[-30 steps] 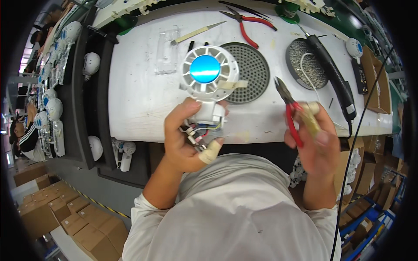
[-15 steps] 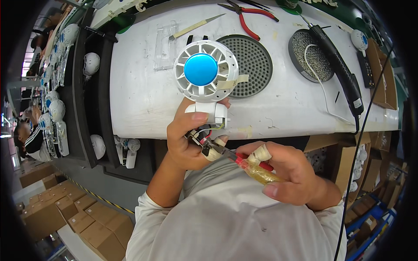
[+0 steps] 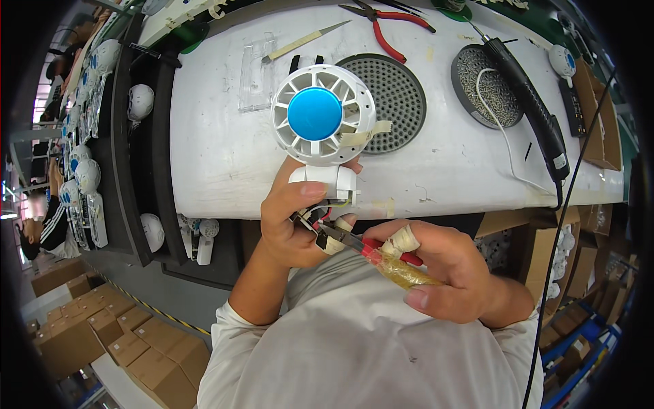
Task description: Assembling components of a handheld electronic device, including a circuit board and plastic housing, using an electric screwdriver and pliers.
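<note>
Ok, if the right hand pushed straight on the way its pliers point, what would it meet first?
Likely the small wired parts below the white fan in the left hand; the pliers seem to end right there, though depth and contact are unclear.

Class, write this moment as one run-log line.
left hand: gripping white fan | right hand: holding red-handled nippers, tips near exposed wiring

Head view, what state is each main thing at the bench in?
White fan: held in left hand, wires exposed
Red-handled cutters: held in right hand, tips near the wires
Second pliers: lying flat, handles spread
Screw dish: holding many screws
Black electric screwdriver: lying down
Gray round mat: flat, partly hidden by the fan
</note>
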Tool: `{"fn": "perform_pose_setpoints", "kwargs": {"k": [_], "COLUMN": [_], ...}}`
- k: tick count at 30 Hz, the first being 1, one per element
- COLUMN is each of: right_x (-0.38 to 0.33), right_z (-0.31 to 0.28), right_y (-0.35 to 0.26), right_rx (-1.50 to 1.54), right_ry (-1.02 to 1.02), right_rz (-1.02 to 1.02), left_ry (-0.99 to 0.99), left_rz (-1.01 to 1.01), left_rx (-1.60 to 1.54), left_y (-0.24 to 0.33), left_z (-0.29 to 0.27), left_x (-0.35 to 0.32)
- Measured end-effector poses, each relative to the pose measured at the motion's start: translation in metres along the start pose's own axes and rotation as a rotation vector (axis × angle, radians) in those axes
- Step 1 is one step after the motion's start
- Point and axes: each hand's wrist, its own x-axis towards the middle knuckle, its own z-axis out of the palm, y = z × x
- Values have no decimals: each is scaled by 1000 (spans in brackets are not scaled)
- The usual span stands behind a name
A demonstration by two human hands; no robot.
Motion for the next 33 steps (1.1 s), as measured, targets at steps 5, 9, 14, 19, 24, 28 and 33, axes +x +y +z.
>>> {"fn": "perform_pose_setpoints", "kwargs": {"k": [5, 9, 14, 19, 24, 28, 33], "right_x": [-1, -2, -2, -1, -1, -3, -2], "right_z": [-1, 0, -1, 0, 3, 0, -2], "right_y": [1, -1, 0, 0, -3, -1, 0], "right_rx": [-13, -17, -35, -33, 3, -101, -161], "right_ry": [5, 37, 15, 23, 86, 42, 28], "right_rz": [-20, -20, -29, -20, 56, -42, -86], "left_ry": [8, 11, -6, 2, 10, 7, -8], "left_rz": [-20, 0, -14, -11, -18, -20, -17], "left_rx": [-24, -27, -14, -22, -41, -29, -15], "left_y": [0, 0, 2, 0, 1, 1, 1], "left_z": [0, 1, 0, 1, 1, 0, -1], "left_x": [-4, -1, -2, -2, -4, -3, -5]}}
